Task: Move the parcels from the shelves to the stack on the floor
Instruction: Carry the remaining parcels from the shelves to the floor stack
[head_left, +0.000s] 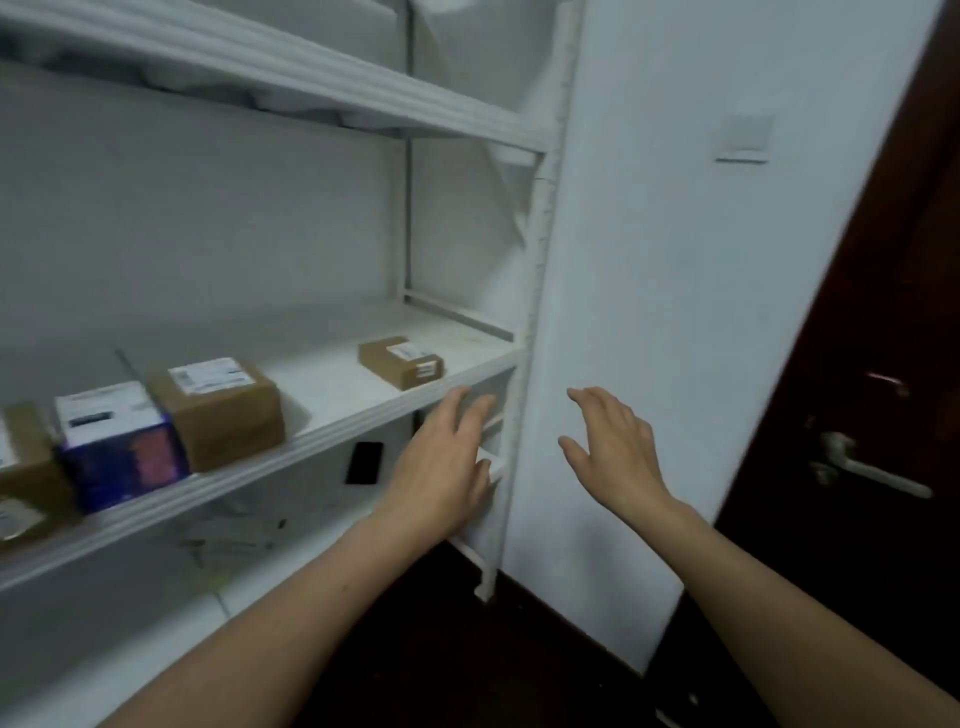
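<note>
middle shelf (332, 384): four parcels — small brown parcel (400, 362) sits apart
lower shelf: probably a phone (364, 462)
left hand (441, 467), right hand (613, 447): fingers spread, empty

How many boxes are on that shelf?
4 on the white middle shelf: small flat brown cardboard parcel alone at right; brown cardboard box, blue-and-white box, and a cut-off brown box bunched left. More may hide beyond the frame.

parcel labels (207, 375) blurred, unreadable
</note>
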